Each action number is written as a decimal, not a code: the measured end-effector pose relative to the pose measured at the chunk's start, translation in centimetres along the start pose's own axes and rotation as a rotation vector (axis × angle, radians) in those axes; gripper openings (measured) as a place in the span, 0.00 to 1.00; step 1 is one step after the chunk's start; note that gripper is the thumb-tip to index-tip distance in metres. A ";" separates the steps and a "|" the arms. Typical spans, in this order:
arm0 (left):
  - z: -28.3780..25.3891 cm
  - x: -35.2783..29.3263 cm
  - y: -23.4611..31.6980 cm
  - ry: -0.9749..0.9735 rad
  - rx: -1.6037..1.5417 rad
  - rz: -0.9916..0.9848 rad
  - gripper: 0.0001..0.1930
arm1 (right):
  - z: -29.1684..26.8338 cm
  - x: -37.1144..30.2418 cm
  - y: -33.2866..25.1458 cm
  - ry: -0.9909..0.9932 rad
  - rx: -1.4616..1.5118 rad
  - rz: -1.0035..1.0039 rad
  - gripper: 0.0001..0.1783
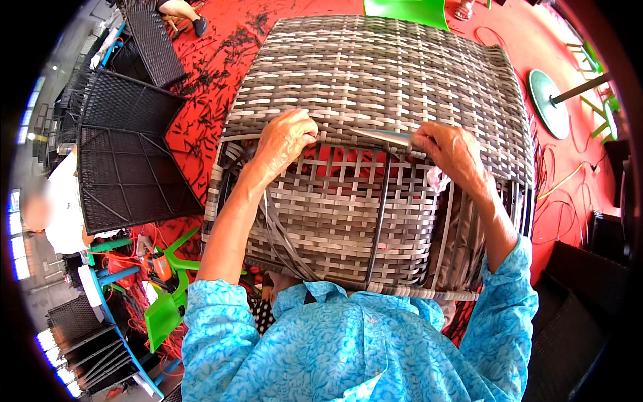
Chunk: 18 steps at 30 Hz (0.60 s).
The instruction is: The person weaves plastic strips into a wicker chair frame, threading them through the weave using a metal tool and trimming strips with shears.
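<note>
A grey-brown woven wicker chair frame (pixel 375 74) stands tilted before me, its woven panel facing up. Along the edge of an opening in it, both my hands are at work. My left hand (pixel 284 141) is closed at that edge, its fingers pinched together; what lies in them is hidden. A flat, pale grey strip (pixel 385 137) runs along the edge into the closed fingers of my right hand (pixel 452 151). Through the opening a second woven panel (pixel 335 218) shows, crossed by a dark metal bar (pixel 380 224). Loose grey strips (pixel 278 231) hang below my left wrist.
Dark wicker pieces (pixel 130 154) stand at the left, near a person in white (pixel 65 201). A green plastic chair (pixel 167 311) lies lower left beside an orange tool (pixel 159 266). Dark scraps litter the red floor (pixel 201 74). A round-based stand (pixel 549 104) and cables are at right.
</note>
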<state>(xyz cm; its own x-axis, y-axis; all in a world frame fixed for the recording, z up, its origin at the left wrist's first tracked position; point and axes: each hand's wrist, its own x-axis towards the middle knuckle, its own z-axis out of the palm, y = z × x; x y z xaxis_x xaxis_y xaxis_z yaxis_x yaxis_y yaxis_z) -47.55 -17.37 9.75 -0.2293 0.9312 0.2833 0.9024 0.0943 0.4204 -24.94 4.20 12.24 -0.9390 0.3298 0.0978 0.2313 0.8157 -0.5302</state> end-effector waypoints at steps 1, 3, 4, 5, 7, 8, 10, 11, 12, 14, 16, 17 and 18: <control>-0.1 0.3 -0.4 -0.055 0.027 0.018 0.05 | 0.5 -0.5 0.0 0.014 0.021 0.007 0.11; -0.9 1.1 -0.8 -0.153 0.057 0.065 0.06 | 1.4 -1.1 -0.1 0.007 0.021 0.038 0.11; -1.0 1.4 -0.3 -0.165 -0.123 -0.005 0.06 | 1.8 -1.1 -0.1 -0.008 -0.009 0.027 0.11; -0.9 1.8 0.3 -0.175 -0.304 -0.076 0.06 | 2.4 -1.2 -0.1 -0.024 -0.039 0.015 0.11; -0.6 3.5 2.3 -0.090 -0.573 -0.109 0.07 | 3.5 -1.6 0.1 -0.028 0.035 0.022 0.09; -1.3 4.4 4.2 -0.047 -0.623 -0.064 0.06 | 3.8 -1.8 0.0 -0.032 0.019 0.026 0.10; -0.9 4.8 4.3 0.025 -0.787 -0.063 0.05 | 4.0 -1.8 -1.0 -0.046 -0.002 0.014 0.10; -0.8 5.1 3.8 0.090 -0.948 -0.055 0.05 | 3.7 -1.9 -1.6 -0.005 0.041 0.051 0.10; -0.6 4.8 2.2 0.108 -1.135 -0.080 0.06 | 3.3 -1.8 -2.4 0.038 0.085 0.084 0.11; -0.3 3.1 -0.6 0.281 -1.291 -0.384 0.07 | 2.5 -1.8 -4.2 -0.036 0.080 0.105 0.12; 0.0 0.9 -3.1 0.477 -1.382 -0.529 0.08 | 2.6 -1.7 -5.3 -0.165 0.127 0.079 0.18; 0.3 -0.1 -4.4 0.528 -1.388 -0.573 0.09 | 2.8 -2.0 -5.6 -0.138 0.139 -0.022 0.22; 0.3 -1.0 -5.0 0.540 -1.369 -0.634 0.08 | 3.5 -2.1 -5.4 -0.107 0.099 -0.090 0.22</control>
<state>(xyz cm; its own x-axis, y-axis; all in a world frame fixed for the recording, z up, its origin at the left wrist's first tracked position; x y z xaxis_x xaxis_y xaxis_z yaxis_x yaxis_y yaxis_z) -51.71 -18.67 7.09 -0.7858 0.6109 -0.0970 -0.3070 -0.2491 0.9185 -25.08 -2.60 11.92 -0.9778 0.2006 0.0615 0.1235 0.7874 -0.6039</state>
